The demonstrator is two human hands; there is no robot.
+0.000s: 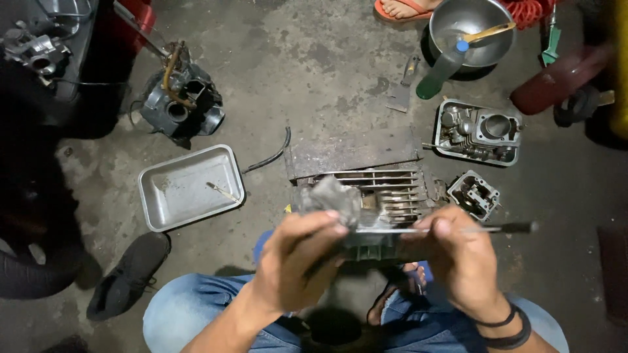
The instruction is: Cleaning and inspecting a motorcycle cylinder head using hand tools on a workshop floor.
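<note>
Left hand [297,261] grasping a grey rag [330,196] against a finned engine cylinder [379,202]; right hand [461,258] gripping a thin screwdriver [484,229].

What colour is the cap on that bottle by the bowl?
Blue; the bottle itself is green. Head view.

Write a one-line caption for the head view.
Left hand presses a grey rag on a finned engine cylinder; right hand holds a thin tool.
</note>
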